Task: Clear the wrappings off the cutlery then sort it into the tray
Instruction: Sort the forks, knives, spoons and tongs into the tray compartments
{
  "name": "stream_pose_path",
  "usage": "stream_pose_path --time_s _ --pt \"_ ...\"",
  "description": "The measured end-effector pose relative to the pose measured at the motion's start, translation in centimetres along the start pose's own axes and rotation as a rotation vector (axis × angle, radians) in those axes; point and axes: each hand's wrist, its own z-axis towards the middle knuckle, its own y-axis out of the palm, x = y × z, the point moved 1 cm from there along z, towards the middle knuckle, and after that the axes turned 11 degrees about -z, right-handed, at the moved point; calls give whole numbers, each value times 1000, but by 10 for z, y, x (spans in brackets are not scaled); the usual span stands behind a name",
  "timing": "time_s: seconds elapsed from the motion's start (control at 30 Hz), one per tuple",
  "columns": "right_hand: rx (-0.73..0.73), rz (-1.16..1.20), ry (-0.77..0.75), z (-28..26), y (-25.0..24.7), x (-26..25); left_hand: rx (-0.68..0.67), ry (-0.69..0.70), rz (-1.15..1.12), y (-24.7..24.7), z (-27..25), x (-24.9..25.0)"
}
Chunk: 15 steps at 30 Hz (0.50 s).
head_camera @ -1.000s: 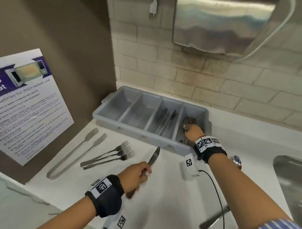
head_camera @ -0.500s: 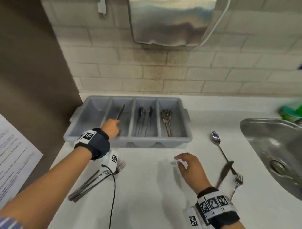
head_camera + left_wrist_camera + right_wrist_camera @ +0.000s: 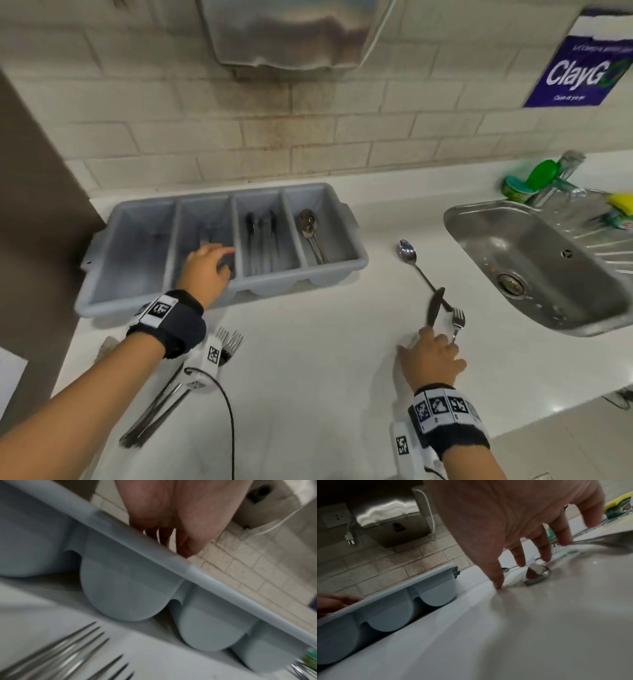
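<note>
Glossy white counter (image 3: pixel 308 377) | ribbed grey plastic tray (image 3: pixel 356 270) | steel knife (image 3: pixel 434 306)

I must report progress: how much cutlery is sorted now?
Done: spoons and other pieces lie in the tray. In hand: left hand over the second slot; right hand reaches for the knife. Left: spoon, fork, forks.

The left hand (image 3: pixel 205 270) covers the near end of the tray's (image 3: pixel 219 298) second compartment, so what lies under its fingers cannot be told. The right hand (image 3: pixel 432 356) hides the handles of the knife (image 3: pixel 434 306) and the fork (image 3: pixel 457 320). The left wrist view is motion-blurred, and its forks (image 3: pixel 72 651) run off the lower edge.
</note>
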Motion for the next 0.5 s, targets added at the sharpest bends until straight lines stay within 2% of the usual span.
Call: stream_pose_path --time_s 0.1,0.2,0.37,0.43,0.5 --pt "35 35 -1 5 -1 -5 37 122 -31 -16 -41 3" --pt "-16 242 -5 8 -2 -14 -83 138 -38 -26 -78 -8" --pt "-128 250 -51 -5 -7 -23 -263 -43 25 -34 -124 -37" --pt "-177 294 -155 -16 -10 -22 -299 -108 83 -35 -136 -49" --pt "-209 308 -340 -35 -18 -25 -310 -169 117 -34 -146 -62"
